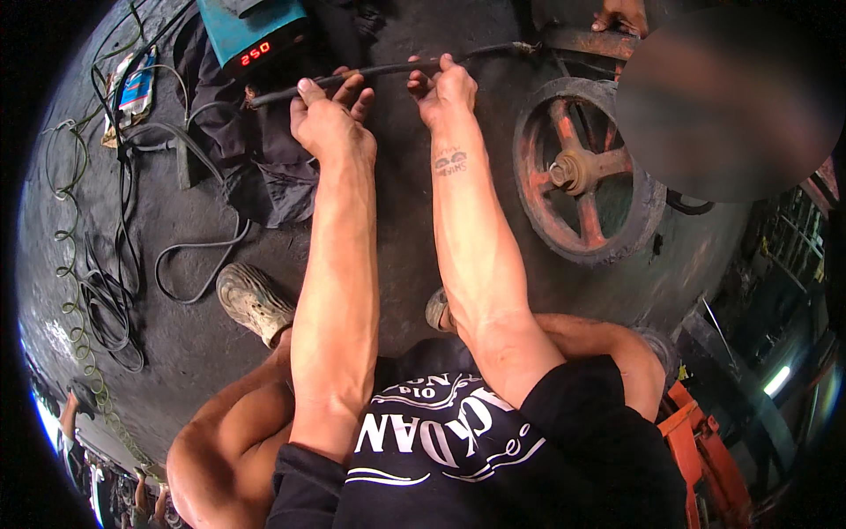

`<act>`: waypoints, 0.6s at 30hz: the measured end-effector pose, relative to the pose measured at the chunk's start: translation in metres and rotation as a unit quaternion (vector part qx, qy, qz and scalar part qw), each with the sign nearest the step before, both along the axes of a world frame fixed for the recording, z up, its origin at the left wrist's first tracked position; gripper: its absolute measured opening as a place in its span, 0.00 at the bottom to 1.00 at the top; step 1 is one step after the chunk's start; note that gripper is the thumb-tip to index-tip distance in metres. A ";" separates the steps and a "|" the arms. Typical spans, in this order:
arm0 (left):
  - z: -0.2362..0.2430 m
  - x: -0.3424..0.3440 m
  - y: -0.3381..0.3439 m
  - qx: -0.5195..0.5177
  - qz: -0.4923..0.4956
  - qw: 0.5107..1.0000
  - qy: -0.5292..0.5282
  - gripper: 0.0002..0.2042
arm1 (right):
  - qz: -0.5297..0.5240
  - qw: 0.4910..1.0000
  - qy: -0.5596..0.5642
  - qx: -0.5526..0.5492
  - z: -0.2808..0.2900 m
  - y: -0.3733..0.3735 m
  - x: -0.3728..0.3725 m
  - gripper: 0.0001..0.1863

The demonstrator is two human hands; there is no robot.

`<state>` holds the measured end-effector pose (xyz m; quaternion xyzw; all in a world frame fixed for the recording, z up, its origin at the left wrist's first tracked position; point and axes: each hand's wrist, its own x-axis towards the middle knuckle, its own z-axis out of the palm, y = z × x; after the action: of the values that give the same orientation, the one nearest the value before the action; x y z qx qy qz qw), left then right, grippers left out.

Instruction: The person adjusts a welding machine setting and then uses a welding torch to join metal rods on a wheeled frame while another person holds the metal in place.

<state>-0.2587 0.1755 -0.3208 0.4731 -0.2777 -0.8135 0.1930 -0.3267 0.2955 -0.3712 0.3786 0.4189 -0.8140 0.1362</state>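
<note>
Both my arms reach forward over the dark floor. My left hand [328, 119] and my right hand [443, 88] each grip the same thick black cable [388, 68], which runs level from left to right. The cable's far right end meets a rusty metal piece [586, 40] at the top, where another person's hand [621, 15] rests. A rusty red spoked wheel [586, 172] lies on the floor just right of my right forearm.
A teal machine with a red digit display [251, 35] stands at the top left, above a dark cloth [264, 167]. Black cables [106, 300] coil over the floor on the left. My shoe [253, 301] is below. Orange metal parts [705, 450] sit at the lower right.
</note>
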 end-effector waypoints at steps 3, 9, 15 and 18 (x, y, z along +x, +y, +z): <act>-0.001 0.001 -0.006 -0.008 0.003 1.000 0.000 0.12 | 0.015 0.999 -0.003 0.038 -0.005 -0.004 -0.003 0.13; 0.000 0.000 -0.001 0.012 0.001 1.000 0.000 0.12 | 0.026 0.999 0.010 0.046 -0.013 0.013 -0.006 0.11; 0.004 0.012 -0.007 0.014 -0.003 1.000 0.011 0.13 | 0.047 0.997 -0.014 0.054 -0.011 0.010 -0.001 0.11; 0.002 0.015 -0.005 0.019 -0.003 1.000 0.000 0.13 | 0.050 0.996 -0.017 0.074 -0.010 0.010 0.002 0.13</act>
<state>-0.2436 0.1700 -0.3186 0.4756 -0.2635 -0.8195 0.1810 -0.3251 0.3053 -0.3812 0.3799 0.4940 -0.7665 0.1555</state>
